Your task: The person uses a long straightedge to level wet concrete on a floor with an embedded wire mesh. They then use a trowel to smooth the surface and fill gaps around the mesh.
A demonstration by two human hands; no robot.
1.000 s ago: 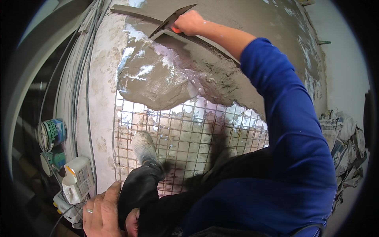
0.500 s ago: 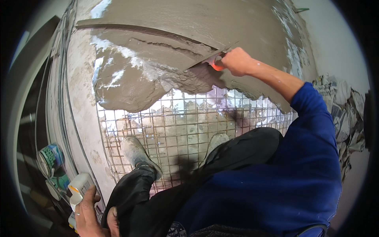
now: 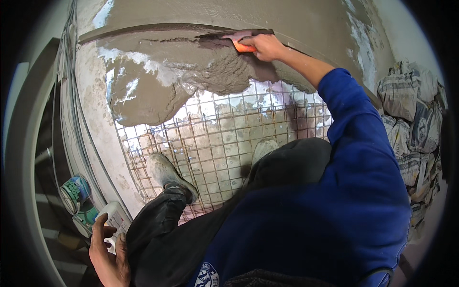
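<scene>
My right hand (image 3: 266, 47) is wrapped round the orange handle of a flat plastering trowel (image 3: 224, 34). The blade lies over wet grey mortar (image 3: 210, 71), close along a long straight bar (image 3: 134, 29) that stretches across the mortar. Part of the bar is hidden behind the trowel and my hand. At the lower left, my left hand (image 3: 110, 263) is raised with its fingers apart and holds nothing. Just beyond its fingertips stands a white container (image 3: 116, 215), partly covered by the hand.
Rusty wire mesh (image 3: 220, 129) covers the floor between the mortar's ragged edge and me. My shoes (image 3: 165, 170) stand on it. Cables (image 3: 79, 119) run along the left side, near a green-and-white round container (image 3: 74, 193). Woven sacks (image 3: 401, 95) are heaped at the right.
My right hand has carried the trowel left and farther away, and the blade has turned from slanting to nearly in line with the bar. My left hand's fingers have spread. The view has shifted slightly.
</scene>
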